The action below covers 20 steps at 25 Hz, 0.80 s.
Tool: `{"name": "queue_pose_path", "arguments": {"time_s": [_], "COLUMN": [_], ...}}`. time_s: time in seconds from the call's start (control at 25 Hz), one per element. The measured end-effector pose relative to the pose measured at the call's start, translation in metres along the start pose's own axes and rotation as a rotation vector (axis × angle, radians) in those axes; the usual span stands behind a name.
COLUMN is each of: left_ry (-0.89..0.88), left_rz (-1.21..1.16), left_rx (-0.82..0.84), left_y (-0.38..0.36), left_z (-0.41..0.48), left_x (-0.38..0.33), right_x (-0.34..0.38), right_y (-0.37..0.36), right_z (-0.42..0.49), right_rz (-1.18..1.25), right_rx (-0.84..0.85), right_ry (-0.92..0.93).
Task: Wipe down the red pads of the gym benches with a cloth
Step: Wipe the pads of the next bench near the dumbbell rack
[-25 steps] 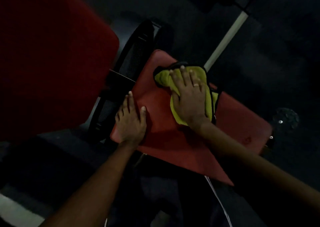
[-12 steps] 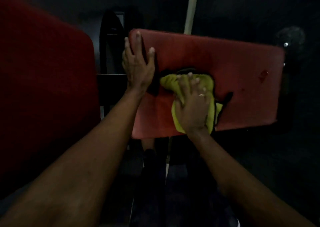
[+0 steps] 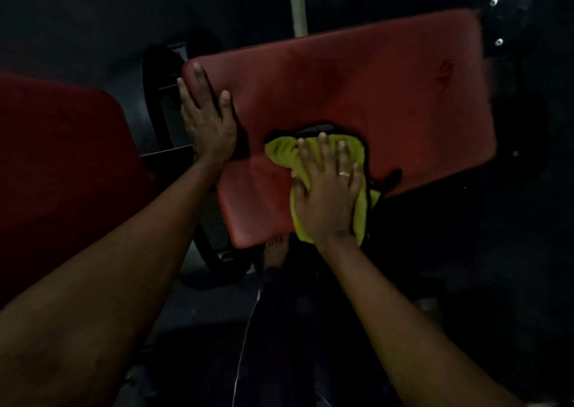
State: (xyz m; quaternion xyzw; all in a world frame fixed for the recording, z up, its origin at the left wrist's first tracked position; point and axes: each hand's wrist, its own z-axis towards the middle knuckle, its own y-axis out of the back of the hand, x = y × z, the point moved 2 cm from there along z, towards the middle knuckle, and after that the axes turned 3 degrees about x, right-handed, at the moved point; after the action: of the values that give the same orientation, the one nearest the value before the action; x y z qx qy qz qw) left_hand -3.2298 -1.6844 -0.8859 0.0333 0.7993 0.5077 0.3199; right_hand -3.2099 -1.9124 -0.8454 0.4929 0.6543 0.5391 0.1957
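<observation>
the rectangular red vinyl bench pad lies across the middle of a dim room. a crumpled yellow-green cloth sits on the pad's near long edge and partly hangs over it. the right hand lies flat on the cloth, fingers straight and spread, pressing it onto the pad. a thin gold ring shows on one finger. the left hand rests palm-down on the pad's left end, fingers straight, holding nothing. the hands are apart, with the left one just left of the cloth. a black metal frame stands left of the pad, and beyond it is a second, larger dark red cushion. a pale straight bar runs away behind the pad's far edge. a black round part with shiny bolts sits off the pad's far right corner. a small scuff marks the pad near its right end.
</observation>
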Motion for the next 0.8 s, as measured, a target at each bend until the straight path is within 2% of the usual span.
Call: {"name": "queue_pose_path", "arguments": {"time_s": [0.04,0.16,0.24,0.28,0.32,0.4,0.48,0.56,0.64,0.8], "left_ry": [0.010,-0.009,-0.170,-0.283,-0.375,-0.477,-0.515,-0.503,-0.468,-0.499], "left_rz": [0.017,0.132,0.269,0.320,0.358,0.389,0.417,0.454,0.449,0.443], "left_rx": [-0.009,-0.020,0.011,0.057,0.108,0.171,0.138,0.065,0.030,0.026], "left_y": [0.002,0.008,0.012,0.012,0.012,0.013,0.009,0.003,0.001,0.006], "left_z": [0.000,-0.002,0.005,0.013,0.023,0.041,0.046,0.045,0.044,0.047], "left_x": [-0.001,-0.013,-0.026,-0.032,-0.035,-0.034,-0.028,-0.026,-0.026,-0.022], "right_x": [0.014,0.025,0.008,-0.002,-0.013,-0.035,-0.054,-0.053,-0.037,-0.029], "right_y": [-0.009,-0.031,-0.034,-0.032,-0.028,-0.019,-0.010,-0.005,0.002,0.021], "right_z": [-0.016,-0.059,-0.061,-0.058,-0.054,-0.047,-0.046,-0.038,-0.021,0.021], "right_rz": [0.002,-0.061,-0.095,-0.116,-0.122,-0.062,0.044,0.164,0.223,0.213], "right_rx": [0.019,0.060,0.081,0.079,0.063,-0.017,-0.102,-0.167,-0.190,-0.150], "right_ry": [0.053,0.417,0.583,0.585,0.520,0.244,-0.079,-0.295,-0.347,-0.136]}}
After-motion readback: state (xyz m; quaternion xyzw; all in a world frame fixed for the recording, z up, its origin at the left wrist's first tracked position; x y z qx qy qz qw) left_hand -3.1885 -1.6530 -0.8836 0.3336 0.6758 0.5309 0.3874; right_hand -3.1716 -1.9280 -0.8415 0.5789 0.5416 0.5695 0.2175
